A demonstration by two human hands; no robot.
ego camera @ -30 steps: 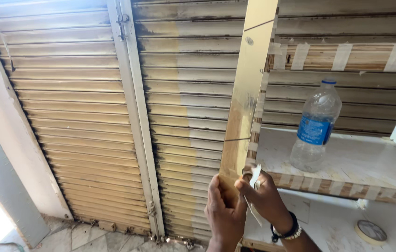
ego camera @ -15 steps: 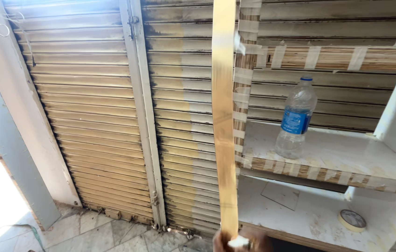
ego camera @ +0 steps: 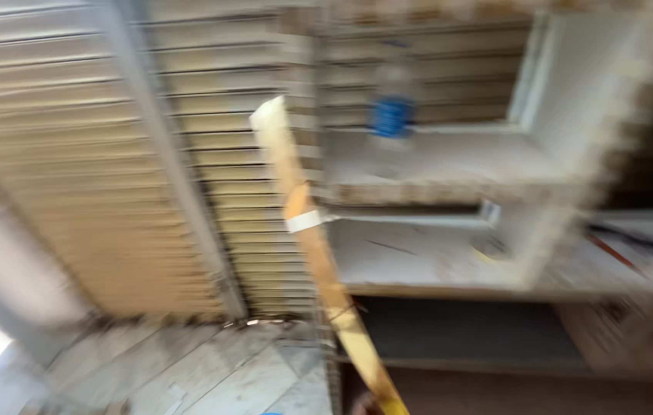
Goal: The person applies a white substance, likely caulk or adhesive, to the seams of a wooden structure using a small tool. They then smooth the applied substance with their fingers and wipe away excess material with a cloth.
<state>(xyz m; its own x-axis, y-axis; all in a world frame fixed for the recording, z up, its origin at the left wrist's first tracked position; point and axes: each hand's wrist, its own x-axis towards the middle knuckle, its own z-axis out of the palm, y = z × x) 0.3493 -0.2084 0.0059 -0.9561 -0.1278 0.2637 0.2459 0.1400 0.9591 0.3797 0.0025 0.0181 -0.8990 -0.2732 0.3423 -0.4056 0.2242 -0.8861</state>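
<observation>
The whole view is smeared by motion. A long, thin wooden strip slants across the middle, its top end at the upper left and its lower end running off the bottom edge. A band of white tape is wrapped around it partway up. Neither my left hand nor my right hand shows clearly. A small brownish smudge beside the strip's lower end at the bottom edge is too blurred to name.
Behind the strip stands a white shelf unit with a blue-labelled water bottle on its upper board and a tape roll on the lower one. Slatted metal shutters fill the left. Pale floor tiles lie below.
The strip has tipped from upright to a slant, and its top end has come into view. The camera has swung down and right. My hands have dropped out of the frame.
</observation>
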